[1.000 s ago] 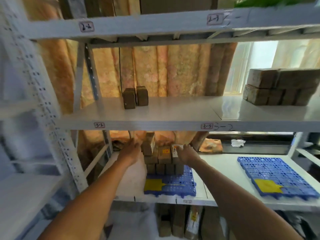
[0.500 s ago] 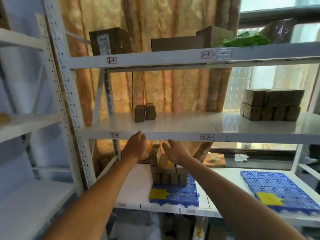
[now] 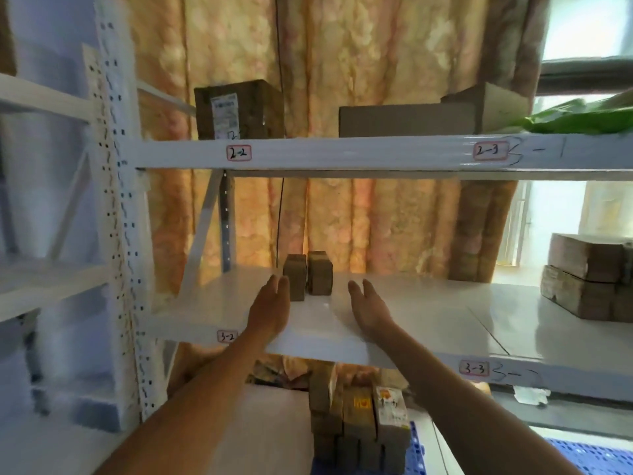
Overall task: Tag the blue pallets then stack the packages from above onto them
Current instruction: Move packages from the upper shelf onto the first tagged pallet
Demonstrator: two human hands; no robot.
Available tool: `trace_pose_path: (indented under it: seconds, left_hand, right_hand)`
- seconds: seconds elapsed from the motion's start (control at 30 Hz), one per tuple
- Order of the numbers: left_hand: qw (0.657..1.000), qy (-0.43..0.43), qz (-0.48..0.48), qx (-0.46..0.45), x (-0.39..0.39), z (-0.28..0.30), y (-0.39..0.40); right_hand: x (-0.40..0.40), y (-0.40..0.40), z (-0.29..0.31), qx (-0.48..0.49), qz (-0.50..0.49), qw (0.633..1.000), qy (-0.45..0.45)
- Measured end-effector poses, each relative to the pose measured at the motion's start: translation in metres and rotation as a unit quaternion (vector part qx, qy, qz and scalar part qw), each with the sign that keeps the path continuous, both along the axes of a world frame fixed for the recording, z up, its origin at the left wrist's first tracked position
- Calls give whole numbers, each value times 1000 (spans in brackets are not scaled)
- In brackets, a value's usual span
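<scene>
Two small brown packages [image 3: 307,280] stand upright side by side, touching or nearly so, near the centre of the frame on a white middle shelf [image 3: 411,323] labelled 3-2 on its front edge. The left hand [image 3: 270,308] reaches over the shelf with its fingers straight and close together, empty, its fingertips just beside the left package; whether they touch it cannot be told. The right hand [image 3: 368,308] reaches in on the other side, also flat, fingers loosely together and holding nothing, a little apart from the right package. Both bare forearms run down to the bottom of the frame. Below the shelf, at lower centre, a stack of brown packages [image 3: 359,430] sits on a blue pallet [image 3: 416,450], some with orange and white labels on top. A second blue pallet [image 3: 592,454] shows at the lower right corner. At the right edge of the middle shelf lies a larger pile of brown packages [image 3: 589,286]. On the upper shelf [image 3: 342,152], labelled 2-2 and 2-3, stand a brown carton [image 3: 239,109] with a white label, a flat cardboard box [image 3: 407,120] and something green [image 3: 582,120] at the upper right. An orange patterned curtain [image 3: 342,63] hangs behind the rack.
</scene>
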State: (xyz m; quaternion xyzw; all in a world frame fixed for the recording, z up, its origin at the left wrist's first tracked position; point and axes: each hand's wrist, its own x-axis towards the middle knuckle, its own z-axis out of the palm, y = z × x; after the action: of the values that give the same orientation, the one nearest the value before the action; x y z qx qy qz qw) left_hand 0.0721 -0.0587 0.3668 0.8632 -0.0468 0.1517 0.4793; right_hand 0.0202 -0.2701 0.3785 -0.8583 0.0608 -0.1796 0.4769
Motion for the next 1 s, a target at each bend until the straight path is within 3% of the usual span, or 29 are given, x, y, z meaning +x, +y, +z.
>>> trace_pose_path:
  seconds: [0.17,0.37,0.47,0.7,0.9,1.0]
  left_hand:
    - [989,65,-27,-127,77,20,-13]
    - [996,84,14,-32,119,9,-34]
    - [996,88,-1,-26,120,11,-34]
    - [974,43,-134,-179,60,21,-23]
    - [948,21,-213,-237,-24,24,-36]
    - [943,-13,-243,-229,-67,23,-45]
  right_hand:
    - [80,6,6,84,-8,996,23]
    - [134,16,-2,-2,45,999,28]
    - [133,12,-1,28,41,999,-2]
    - [90,11,5,238,43,969,-46]
    - [15,10,4,283,64,956,-50]
    - [-33,3,7,239,55,964,-103]
